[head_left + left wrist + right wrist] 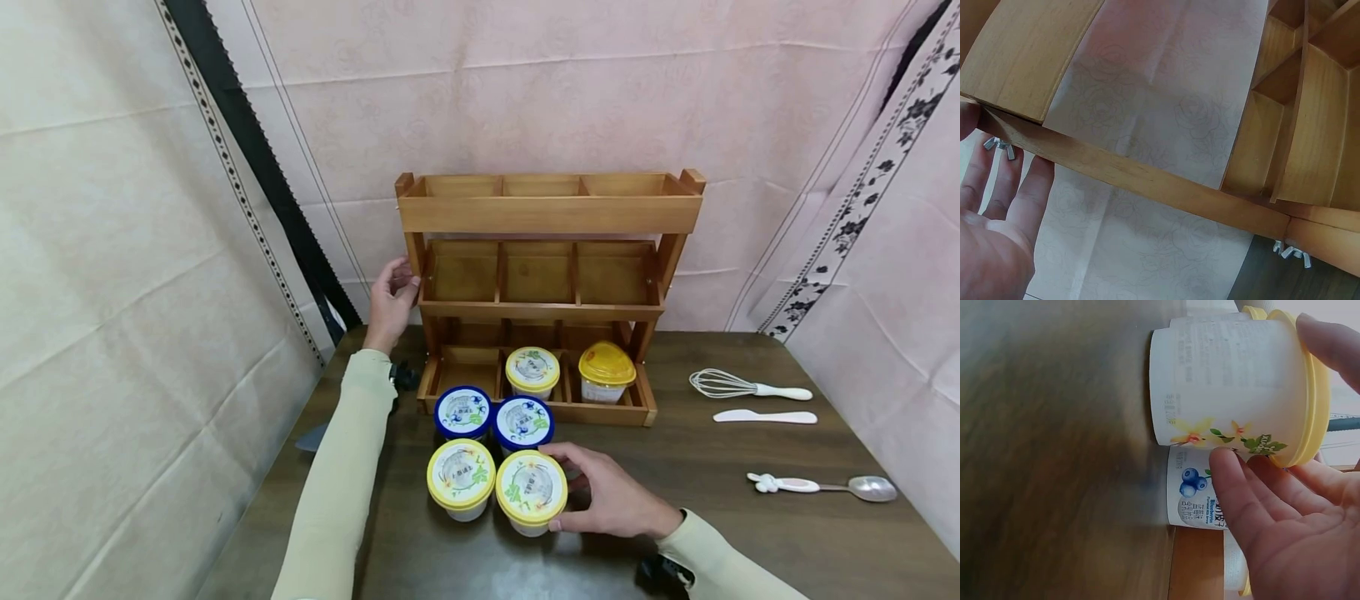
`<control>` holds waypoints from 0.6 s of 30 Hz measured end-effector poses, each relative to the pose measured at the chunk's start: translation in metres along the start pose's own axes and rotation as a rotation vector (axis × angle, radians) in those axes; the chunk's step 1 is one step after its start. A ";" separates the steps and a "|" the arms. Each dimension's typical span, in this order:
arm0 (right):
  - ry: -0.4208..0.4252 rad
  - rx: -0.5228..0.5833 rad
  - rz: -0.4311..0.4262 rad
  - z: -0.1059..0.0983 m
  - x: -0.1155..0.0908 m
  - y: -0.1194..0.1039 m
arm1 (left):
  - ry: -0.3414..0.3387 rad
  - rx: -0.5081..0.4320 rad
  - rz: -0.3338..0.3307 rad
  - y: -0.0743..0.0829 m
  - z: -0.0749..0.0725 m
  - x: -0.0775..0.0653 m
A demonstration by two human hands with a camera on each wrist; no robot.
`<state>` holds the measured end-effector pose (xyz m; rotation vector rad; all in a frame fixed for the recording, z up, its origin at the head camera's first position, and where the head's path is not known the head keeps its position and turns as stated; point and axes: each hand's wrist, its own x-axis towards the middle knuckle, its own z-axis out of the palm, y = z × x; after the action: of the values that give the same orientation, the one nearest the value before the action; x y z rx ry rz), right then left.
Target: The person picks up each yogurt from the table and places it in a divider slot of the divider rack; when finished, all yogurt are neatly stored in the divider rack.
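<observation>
My right hand (pixel 611 496) holds a yellow-lidded yogurt cup (pixel 532 487) by its side, thumb at the lid's edge in the right wrist view. Close against it stand another yellow-lidded cup (pixel 461 475) and two blue-lidded cups, one at the left (pixel 462 412). A three-tier wooden rack (pixel 551 217) stands behind them. With my left hand (pixel 393 308) I grip its left side post (pixel 1147 181); the thumb and fingers lie on either side, near a wing nut (pixel 1000 147). Its bottom tier holds a yellow-lidded cup (pixel 532 369) and a cup with a domed yellow lid (pixel 606 372).
At the right of the dark table (pixel 720 467) lie a whisk (pixel 731 384), a white knife (pixel 765 417) and a spoon (pixel 825 486). Part of a grey-blue object (pixel 311 438) shows beside my left forearm. Pale cloth (pixel 540 100) hangs behind and at both sides.
</observation>
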<state>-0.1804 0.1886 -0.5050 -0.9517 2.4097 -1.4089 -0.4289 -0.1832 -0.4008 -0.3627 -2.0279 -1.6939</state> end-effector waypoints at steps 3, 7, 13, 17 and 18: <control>0.005 0.013 0.002 0.000 0.000 0.000 | -0.001 0.001 0.002 0.000 0.001 0.000; 0.009 0.026 -0.004 -0.001 -0.002 0.000 | -0.004 -0.001 -0.002 0.000 0.001 0.000; 0.019 0.023 -0.020 -0.004 -0.003 -0.006 | -0.001 -0.001 -0.010 0.004 0.001 -0.003; 0.035 0.013 -0.027 -0.008 -0.005 -0.015 | 0.002 0.000 -0.011 0.004 0.000 -0.002; 0.041 0.013 -0.028 -0.009 -0.006 -0.017 | 0.003 0.001 -0.003 -0.001 -0.001 0.000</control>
<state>-0.1730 0.1932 -0.4868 -0.9660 2.4220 -1.4656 -0.4289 -0.1841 -0.4015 -0.3567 -2.0277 -1.6942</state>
